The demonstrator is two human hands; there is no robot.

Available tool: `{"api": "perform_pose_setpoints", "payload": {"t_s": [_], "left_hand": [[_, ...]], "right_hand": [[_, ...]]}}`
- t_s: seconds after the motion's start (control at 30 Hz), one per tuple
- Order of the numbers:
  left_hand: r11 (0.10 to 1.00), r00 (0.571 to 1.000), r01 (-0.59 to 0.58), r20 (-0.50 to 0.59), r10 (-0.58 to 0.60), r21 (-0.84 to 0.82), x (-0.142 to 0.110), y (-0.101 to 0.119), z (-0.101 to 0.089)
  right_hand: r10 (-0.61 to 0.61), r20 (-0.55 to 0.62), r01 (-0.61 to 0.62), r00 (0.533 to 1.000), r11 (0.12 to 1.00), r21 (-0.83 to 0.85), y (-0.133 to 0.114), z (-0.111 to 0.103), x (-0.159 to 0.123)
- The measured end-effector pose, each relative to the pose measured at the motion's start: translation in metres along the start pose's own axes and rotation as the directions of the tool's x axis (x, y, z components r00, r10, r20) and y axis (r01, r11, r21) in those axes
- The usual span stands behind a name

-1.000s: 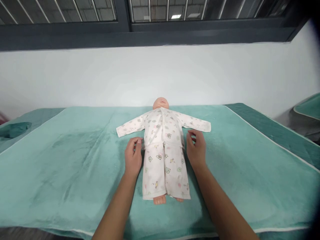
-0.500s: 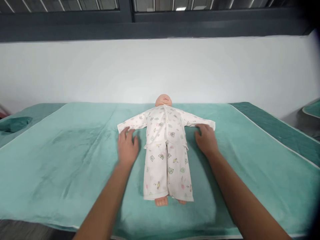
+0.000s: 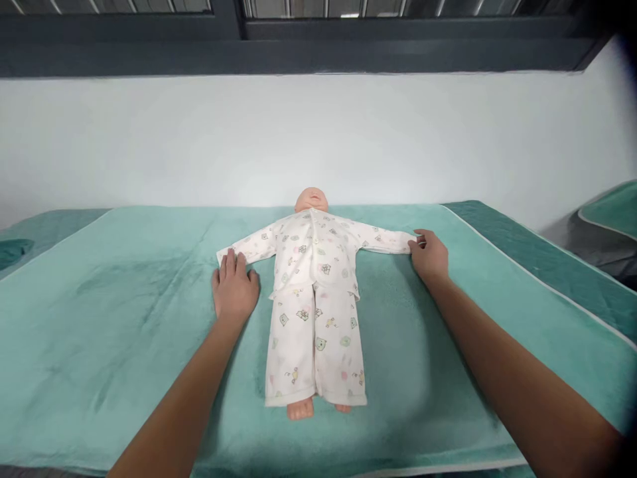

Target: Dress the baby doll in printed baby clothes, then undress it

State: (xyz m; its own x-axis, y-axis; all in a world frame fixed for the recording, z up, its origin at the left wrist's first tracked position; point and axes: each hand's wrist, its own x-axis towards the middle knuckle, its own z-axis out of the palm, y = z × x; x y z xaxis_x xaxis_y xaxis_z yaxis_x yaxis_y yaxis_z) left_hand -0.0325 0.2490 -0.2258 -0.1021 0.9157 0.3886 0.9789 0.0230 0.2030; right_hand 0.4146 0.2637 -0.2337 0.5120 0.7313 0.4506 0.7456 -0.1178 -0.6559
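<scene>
A baby doll (image 3: 311, 199) in white printed pyjamas (image 3: 314, 292) lies on its back on a light teal towel (image 3: 124, 312), arms spread out, feet toward me. My left hand (image 3: 233, 289) lies flat with fingers stretched, fingertips on the cuff of the doll's left-side sleeve (image 3: 246, 250). My right hand (image 3: 428, 255) is at the end of the right-side sleeve (image 3: 391, 241), fingers curled and pinching the cuff.
The towel covers a darker teal padded table (image 3: 502, 232) against a white wall (image 3: 318, 139) under a dark window frame. A dark teal cloth (image 3: 10, 252) sits at the far left. Another teal-covered surface (image 3: 612, 209) shows at the right edge.
Both hands moved outward from beside the doll's waist to the sleeve ends. The right hand reached the cuff and closed on it; the left flattened on the other cuff.
</scene>
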Motion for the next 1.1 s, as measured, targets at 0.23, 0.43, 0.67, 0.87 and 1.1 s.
{"api": "perform_pose_setpoints", "payload": {"t_s": [0.23,0.43,0.67,0.87,1.1], "left_hand": [[1.000,1.000,0.006,-0.017,-0.006,0.029,0.001,0.001,0.000],[1.000,0.998,0.026,-0.056,-0.025,0.006,0.001,0.002,0.001],[0.998,0.997,0.065,-0.040,-0.063,0.028,0.001,0.003,-0.001],[0.993,0.991,0.117,-0.070,-0.115,0.023,0.000,0.000,0.003],[0.996,0.993,0.082,-0.093,-0.079,0.026,-0.051,-0.001,-0.024]], "right_hand": [[-0.031,-0.082,0.028,0.996,0.999,-0.034,0.006,0.006,0.013],[-0.358,-0.030,0.357,0.933,0.933,-0.039,-0.010,0.002,-0.005],[-0.232,0.373,0.323,0.898,0.925,-0.202,-0.017,0.007,-0.022],[-0.082,0.375,0.230,0.923,0.900,-0.369,-0.023,-0.014,-0.058],[-0.098,0.351,0.254,0.931,0.864,-0.434,-0.031,-0.064,-0.155]]}}
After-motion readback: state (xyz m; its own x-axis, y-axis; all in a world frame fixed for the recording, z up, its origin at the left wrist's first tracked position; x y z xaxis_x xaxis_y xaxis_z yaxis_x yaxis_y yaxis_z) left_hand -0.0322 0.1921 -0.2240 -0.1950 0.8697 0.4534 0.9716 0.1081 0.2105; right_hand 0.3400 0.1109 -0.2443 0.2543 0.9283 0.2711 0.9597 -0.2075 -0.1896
